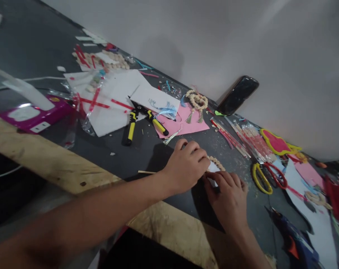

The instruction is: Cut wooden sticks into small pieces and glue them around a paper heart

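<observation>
A ring of small beige beads with a white piece inside it lies low over the dark tabletop, partly covered by my fingers. My left hand is closed, its curled fingers at the ring's left side. From the near right, my right hand pinches the ring's near edge between thumb and fingers. The fingertips of both hands are partly hidden, so the exact grip does not show. A thin wooden stick lies beside my left wrist. Beyond my left hand are yellow-and-black pliers and a pink sheet.
Scissors with yellow and red handles lie at right, above a blue glue gun. A phone leans against the wall. White sheets, finished beaded pieces and a purple lamp are farther left.
</observation>
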A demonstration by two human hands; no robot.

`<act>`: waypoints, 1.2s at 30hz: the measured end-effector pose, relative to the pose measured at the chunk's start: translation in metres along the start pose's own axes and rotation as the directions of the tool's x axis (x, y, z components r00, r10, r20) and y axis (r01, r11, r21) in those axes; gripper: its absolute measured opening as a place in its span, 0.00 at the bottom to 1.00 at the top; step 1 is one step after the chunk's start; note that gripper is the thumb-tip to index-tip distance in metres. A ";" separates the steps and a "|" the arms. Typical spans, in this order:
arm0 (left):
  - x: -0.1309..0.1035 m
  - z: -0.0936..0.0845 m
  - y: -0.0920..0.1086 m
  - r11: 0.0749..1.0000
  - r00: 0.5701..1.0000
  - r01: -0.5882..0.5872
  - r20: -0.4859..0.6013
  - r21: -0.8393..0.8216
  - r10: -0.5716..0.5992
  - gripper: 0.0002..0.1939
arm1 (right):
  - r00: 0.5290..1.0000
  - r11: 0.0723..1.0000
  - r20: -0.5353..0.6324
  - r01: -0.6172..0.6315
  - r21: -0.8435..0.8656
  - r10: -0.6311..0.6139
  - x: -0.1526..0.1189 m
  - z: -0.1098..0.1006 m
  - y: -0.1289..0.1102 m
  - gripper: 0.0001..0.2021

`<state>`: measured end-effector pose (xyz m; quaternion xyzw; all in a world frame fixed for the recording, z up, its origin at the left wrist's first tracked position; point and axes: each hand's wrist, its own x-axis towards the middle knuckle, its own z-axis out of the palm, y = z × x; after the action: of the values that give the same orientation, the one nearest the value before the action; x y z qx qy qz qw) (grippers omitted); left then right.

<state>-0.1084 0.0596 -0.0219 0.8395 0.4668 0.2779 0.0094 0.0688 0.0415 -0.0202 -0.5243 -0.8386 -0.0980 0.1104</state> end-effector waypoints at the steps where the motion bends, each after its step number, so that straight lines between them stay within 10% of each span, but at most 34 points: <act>1: 0.000 0.000 0.000 1.000 1.000 -0.001 0.004 0.000 0.001 0.09 | 1.000 1.000 -0.002 0.004 0.008 -0.004 0.000 0.000 0.000 0.07; 36: -0.002 0.008 -0.001 0.999 0.999 0.009 0.039 -0.031 -0.008 0.11 | 0.997 0.998 -0.026 -0.065 0.018 0.066 -0.005 0.005 0.017 0.07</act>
<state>-0.1062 0.0607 -0.0295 0.8425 0.4658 0.2688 0.0326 0.0861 0.0464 -0.0253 -0.5493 -0.8202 -0.0941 0.1290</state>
